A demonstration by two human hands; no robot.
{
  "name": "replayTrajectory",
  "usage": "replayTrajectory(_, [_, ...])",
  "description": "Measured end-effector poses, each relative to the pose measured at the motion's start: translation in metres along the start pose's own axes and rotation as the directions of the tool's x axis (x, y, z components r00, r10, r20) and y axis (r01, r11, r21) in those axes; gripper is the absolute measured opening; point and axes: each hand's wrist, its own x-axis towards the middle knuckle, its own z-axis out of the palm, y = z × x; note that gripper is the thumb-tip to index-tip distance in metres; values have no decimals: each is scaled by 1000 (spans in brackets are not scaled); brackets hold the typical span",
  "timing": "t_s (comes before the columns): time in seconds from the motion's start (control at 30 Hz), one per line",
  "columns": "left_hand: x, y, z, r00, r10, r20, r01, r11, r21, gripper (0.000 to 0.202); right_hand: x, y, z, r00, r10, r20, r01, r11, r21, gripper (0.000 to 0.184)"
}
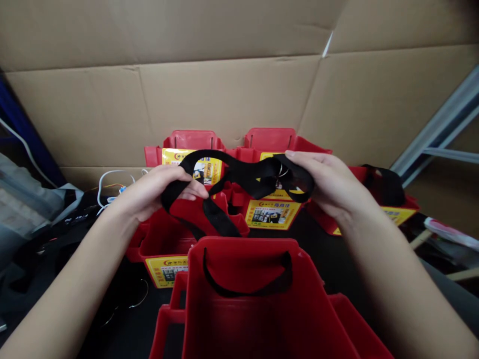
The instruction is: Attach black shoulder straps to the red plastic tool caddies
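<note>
Both of my hands hold a black webbing strap stretched in loops above the bins. My left hand pinches it at the left, with one length running down behind the nearest red plastic bin. On the right, my right hand grips the strap between thumb and fingers, its fingertips partly hidden by the loops. A metal ring glints faintly within the strap near that hand. The nearest bin stands below my hands, and part of black webbing passes through the two slots in its back wall, hanging in a curve inside.
Several more red bins with yellow labels stand behind on the black surface. A cardboard wall rises at the back. White cables and plastic wrapping lie left; a metal frame stands right.
</note>
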Motion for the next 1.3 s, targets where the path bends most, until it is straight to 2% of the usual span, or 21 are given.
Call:
replayTrajectory(0.07, [-4, 5, -2, 993, 69, 94, -53, 985, -166, 16, 3, 0, -3, 1000, 1, -31, 1, 998, 59, 12])
replayTrajectory(0.13, [-7, 8, -3, 978, 153, 140, -94, 928, -359, 20, 5, -1, -5, 998, -5, -56, 11, 995, 100, 11])
replayTrajectory(0.2, [-8, 9, -4, 968, 229, 105, -160, 880, -448, 15, 7, -1, -6, 998, -10, -64, 18, 992, 124, 10])
replayTrajectory(0.23, [-7, 9, -4, 966, 249, 73, -196, 885, -422, 10, 8, -1, -6, 998, -9, -63, 17, 991, 132, 10])
replayTrajectory(0.27, [-6, 8, -5, 968, 249, 38, -220, 910, -353, 6, 8, 0, -5, 998, -9, -57, 17, 991, 133, 10])
replayTrajectory(0.37, [1, 1, -9, 974, 209, -84, -211, 977, -24, 20, 5, 1, -2, 1000, -9, -28, 12, 993, 117, 10])
replayTrajectory(0.43, [5, -2, -12, 970, 204, -135, -170, 959, 225, 22, 2, 3, 1, 1000, -2, -6, 2, 996, 94, 11])
replayTrajectory(0.5, [6, -4, -17, 970, 216, -112, -137, 864, 484, 19, -1, 4, 4, 1000, 14, 22, -15, 999, 43, 13])
replayTrajectory(0.57, [5, -4, -23, 979, 202, -39, -123, 727, 675, 14, -2, 6, 6, 999, 19, 45, -17, 999, -50, 16])
replayTrajectory(0.67, [1, -3, -33, 985, 163, 49, -138, 598, 789, 8, -2, 8, 8, 999, -9, 52, 18, 984, -180, 20])
replayTrajectory(0.77, [0, -1, -41, 987, 146, 61, -132, 549, 825, 5, -3, 10, 10, 998, -2, 60, 15, 977, -211, 21])
replayTrajectory(0.83, [0, 0, -41, 989, 115, 95, -144, 556, 819, 6, -5, 10, 13, 997, -3, 75, 21, 970, -241, 21])
replayTrajectory(0.93, [2, 2, -35, 988, 60, 143, -149, 618, 772, 15, -8, 11, 20, 984, -61, 165, 114, 935, -335, 23])
replayTrajectory(1.03, [2, 4, -24, 993, 103, 51, -109, 707, 699, 31, -10, 16, 25, 958, -151, 242, 236, 895, -378, 27])
replayTrajectory(1.1, [2, 4, -18, 987, 158, -43, -94, 762, 641, 37, -10, 20, 26, 943, -166, 289, 265, 900, -345, 30])
replayTrajectory(1.23, [2, 1, -14, 978, 152, -142, -53, 844, 533, 34, -10, 24, 25, 890, -32, 454, 181, 940, -289, 37])
replayTrajectory(1.3, [3, 0, -14, 970, 182, -158, -78, 859, 507, 29, -12, 21, 25, 857, -33, 514, 230, 918, -324, 36])
